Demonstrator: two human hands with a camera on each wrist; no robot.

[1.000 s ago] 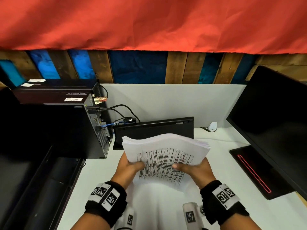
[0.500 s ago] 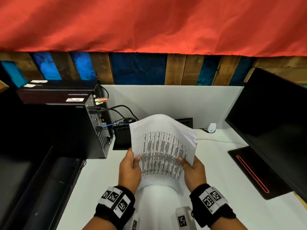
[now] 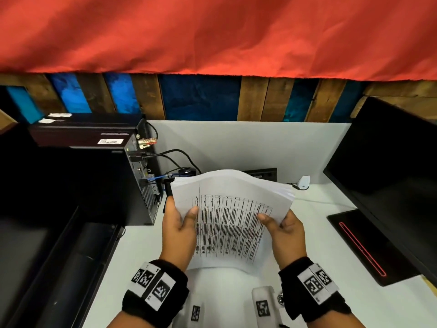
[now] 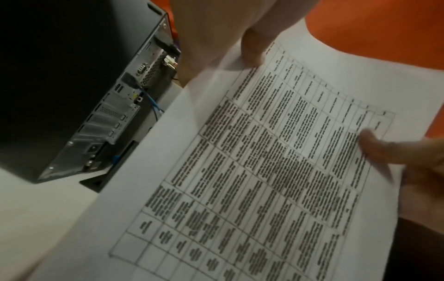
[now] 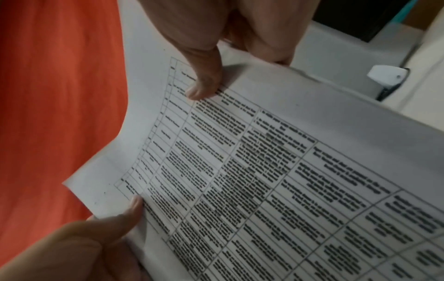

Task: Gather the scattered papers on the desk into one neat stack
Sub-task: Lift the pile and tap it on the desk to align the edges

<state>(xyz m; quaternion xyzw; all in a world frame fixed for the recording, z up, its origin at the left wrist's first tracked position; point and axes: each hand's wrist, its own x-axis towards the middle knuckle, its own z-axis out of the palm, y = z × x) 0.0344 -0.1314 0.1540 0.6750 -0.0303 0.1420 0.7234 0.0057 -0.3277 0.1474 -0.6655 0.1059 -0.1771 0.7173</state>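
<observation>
A thick stack of white papers [image 3: 233,218] with a printed table on top is held in the air above the white desk [image 3: 314,247], tilted toward me with its top edge bowed. My left hand [image 3: 179,223] grips the stack's left edge, thumb on the top sheet. My right hand [image 3: 281,228] grips the right edge the same way. In the left wrist view the papers [image 4: 276,171] fill the frame, with my left hand [image 4: 240,38] at the top. In the right wrist view my right hand [image 5: 211,57] pinches the papers [image 5: 264,171]. The sheets' right edges fan slightly.
A black computer tower [image 3: 94,181] with cables stands at the left. A black monitor [image 3: 390,166] and its base [image 3: 369,245] stand on the right. A small white device [image 3: 303,182] lies near the rear partition. A flat black unit [image 3: 262,174] sits behind the papers.
The stack was tipped up more steeply half a second ago and has come back down to a flatter tilt. Both hands kept their grip on its side edges.
</observation>
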